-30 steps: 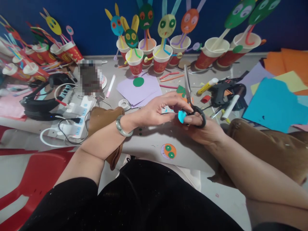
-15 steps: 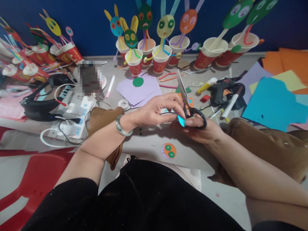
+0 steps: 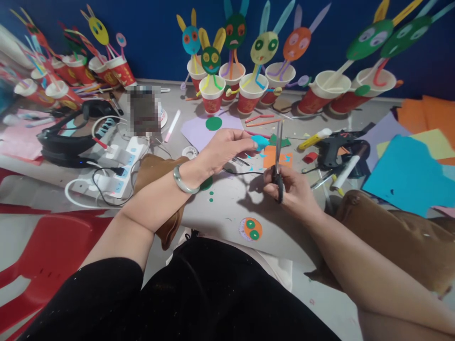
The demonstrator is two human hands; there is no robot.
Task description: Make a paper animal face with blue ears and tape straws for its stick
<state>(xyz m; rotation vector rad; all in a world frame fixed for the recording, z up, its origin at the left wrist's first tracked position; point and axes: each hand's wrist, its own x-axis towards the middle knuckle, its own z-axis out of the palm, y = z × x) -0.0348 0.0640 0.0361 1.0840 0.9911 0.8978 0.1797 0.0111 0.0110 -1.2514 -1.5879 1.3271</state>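
My left hand (image 3: 222, 150), with a green bangle on the wrist, pinches a small turquoise paper piece (image 3: 260, 141) above the grey table (image 3: 227, 208). My right hand (image 3: 293, 189) grips black-handled scissors (image 3: 277, 158), blades pointing up and away, just right of the paper piece. An orange paper face with green eyes (image 3: 250, 228) lies near the table's front edge. A purple sheet with a green disc (image 3: 213, 123) lies beyond my left hand.
Red paper cups with rabbit-face figures (image 3: 249, 90) line the blue back wall. A black glue gun (image 3: 337, 144) and coloured paper sheets (image 3: 408, 166) lie at right. A power strip (image 3: 119, 163), cables and a black headset (image 3: 67, 142) sit at left. A red chair (image 3: 46, 255) stands lower left.
My hands have drawn apart: the left lifted the turquoise piece up and away from the scissors, and the right turned the scissors upright. The view shifted slightly left.
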